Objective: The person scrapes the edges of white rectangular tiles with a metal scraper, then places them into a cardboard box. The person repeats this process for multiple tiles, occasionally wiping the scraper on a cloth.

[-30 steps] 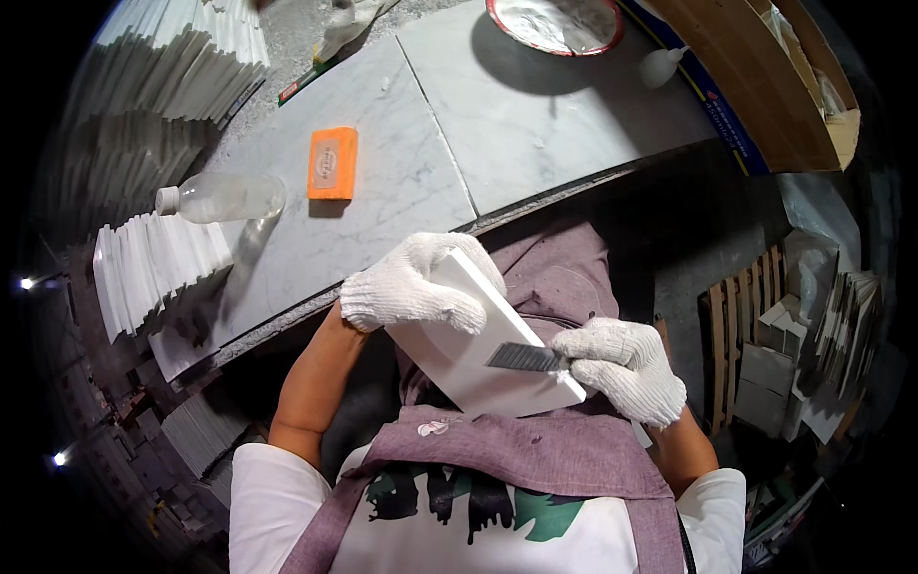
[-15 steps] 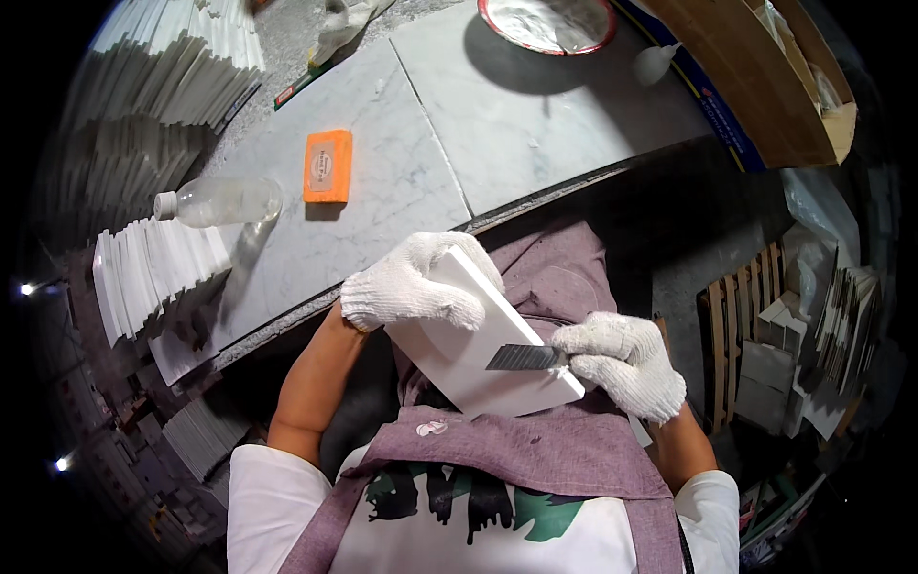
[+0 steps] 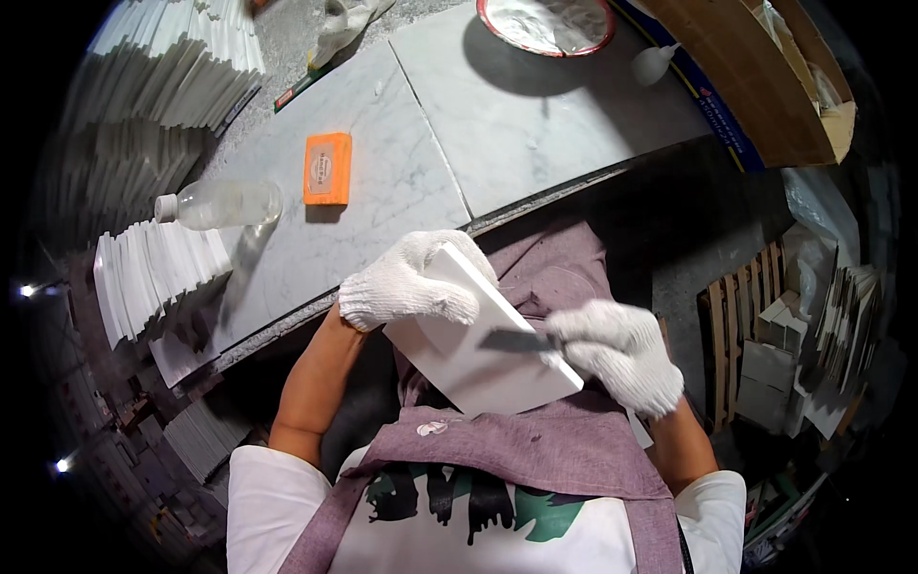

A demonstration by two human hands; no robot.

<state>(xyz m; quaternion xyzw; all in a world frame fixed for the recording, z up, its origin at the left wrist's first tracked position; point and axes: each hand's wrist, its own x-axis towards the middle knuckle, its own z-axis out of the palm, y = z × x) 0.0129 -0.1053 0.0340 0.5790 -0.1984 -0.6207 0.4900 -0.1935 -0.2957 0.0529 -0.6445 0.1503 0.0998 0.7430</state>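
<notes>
My left hand (image 3: 411,279), in a white knit glove, grips the upper left part of a white rectangular tile (image 3: 483,368), thumb across its face. The tile tilts over my lap, above a mauve apron (image 3: 535,454). Pinched in my gloved right hand (image 3: 622,359) is a flat grey scraper blade (image 3: 514,341), blurred by motion. It lies over the tile's right-hand part, close to the long edge. A small white blob (image 3: 552,360) shows at that edge, beside my right fingers. Any handle of the blade is hidden in the glove.
On the grey marble-look table (image 3: 402,177) are an orange block (image 3: 328,169), a clear bottle (image 3: 229,204) on its side and a red-rimmed bowl (image 3: 547,24) of white material. White tiles (image 3: 161,277) stand stacked at left. A cardboard box (image 3: 755,72) sits at far right.
My right hand and the scraper blade have shifted slightly up and to the left along the tile's edge. My left hand and the tile have barely moved.
</notes>
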